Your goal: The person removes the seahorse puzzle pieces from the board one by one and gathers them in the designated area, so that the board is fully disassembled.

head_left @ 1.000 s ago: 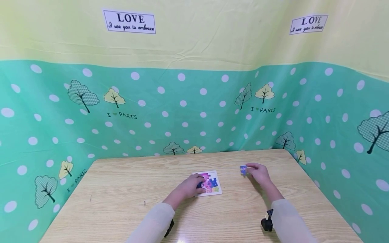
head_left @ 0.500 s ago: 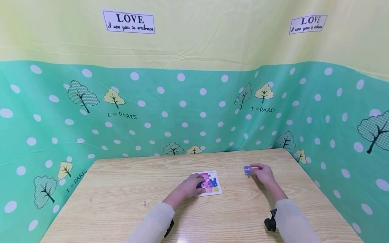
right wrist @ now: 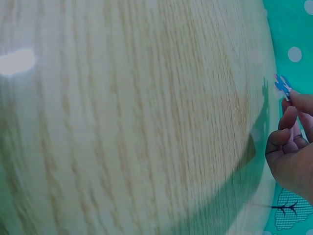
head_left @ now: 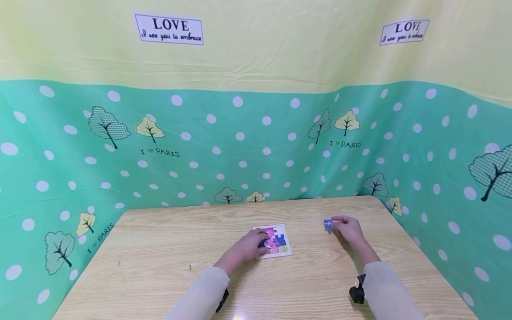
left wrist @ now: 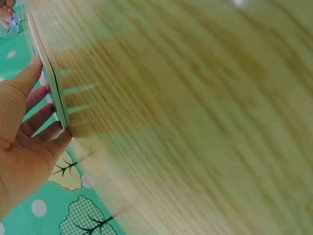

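Observation:
A small colourful jigsaw board [head_left: 278, 240] lies on the wooden table [head_left: 168, 249] near its middle. My left hand [head_left: 250, 245] rests on the board's left side, fingers laid flat over it; the left wrist view shows those straight fingers [left wrist: 36, 120] against the board's edge [left wrist: 49, 73]. My right hand [head_left: 347, 228] is to the right of the board and pinches a small blue puzzle piece [head_left: 328, 224] just above the table. In the right wrist view the piece [right wrist: 282, 84] sticks out from the fingertips [right wrist: 293, 105].
A green polka-dot cloth with trees [head_left: 240, 146] walls the table on the back and both sides. Bare wood stretches to the left of the board and along the front edge.
My right hand has carried the blue piece a little further right, away from the board. The left hand has stayed on the board.

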The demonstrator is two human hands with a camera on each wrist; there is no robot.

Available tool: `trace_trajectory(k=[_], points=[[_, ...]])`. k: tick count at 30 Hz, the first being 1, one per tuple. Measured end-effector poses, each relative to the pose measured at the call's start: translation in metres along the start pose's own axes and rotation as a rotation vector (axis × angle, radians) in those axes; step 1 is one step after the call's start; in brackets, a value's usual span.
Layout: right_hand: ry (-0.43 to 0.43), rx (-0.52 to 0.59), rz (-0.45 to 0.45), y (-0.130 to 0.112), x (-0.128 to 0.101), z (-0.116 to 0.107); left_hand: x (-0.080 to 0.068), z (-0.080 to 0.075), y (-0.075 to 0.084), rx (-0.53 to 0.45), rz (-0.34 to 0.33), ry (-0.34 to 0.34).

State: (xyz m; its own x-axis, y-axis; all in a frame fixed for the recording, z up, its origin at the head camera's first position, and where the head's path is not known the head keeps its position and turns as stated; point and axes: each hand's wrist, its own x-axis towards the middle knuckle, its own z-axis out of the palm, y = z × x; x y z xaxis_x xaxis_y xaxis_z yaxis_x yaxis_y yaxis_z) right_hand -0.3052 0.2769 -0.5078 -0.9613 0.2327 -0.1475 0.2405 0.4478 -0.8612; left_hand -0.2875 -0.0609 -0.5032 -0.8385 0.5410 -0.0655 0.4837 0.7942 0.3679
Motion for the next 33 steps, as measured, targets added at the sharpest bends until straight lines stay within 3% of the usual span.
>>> trace_trajectory(k=[33], points=[[-0.014, -0.026, 0.011, 0.0041, 0.0026, -0.0011, -0.0025, -0.0013, 0.0004, -0.001, -0.006, 0.001]])
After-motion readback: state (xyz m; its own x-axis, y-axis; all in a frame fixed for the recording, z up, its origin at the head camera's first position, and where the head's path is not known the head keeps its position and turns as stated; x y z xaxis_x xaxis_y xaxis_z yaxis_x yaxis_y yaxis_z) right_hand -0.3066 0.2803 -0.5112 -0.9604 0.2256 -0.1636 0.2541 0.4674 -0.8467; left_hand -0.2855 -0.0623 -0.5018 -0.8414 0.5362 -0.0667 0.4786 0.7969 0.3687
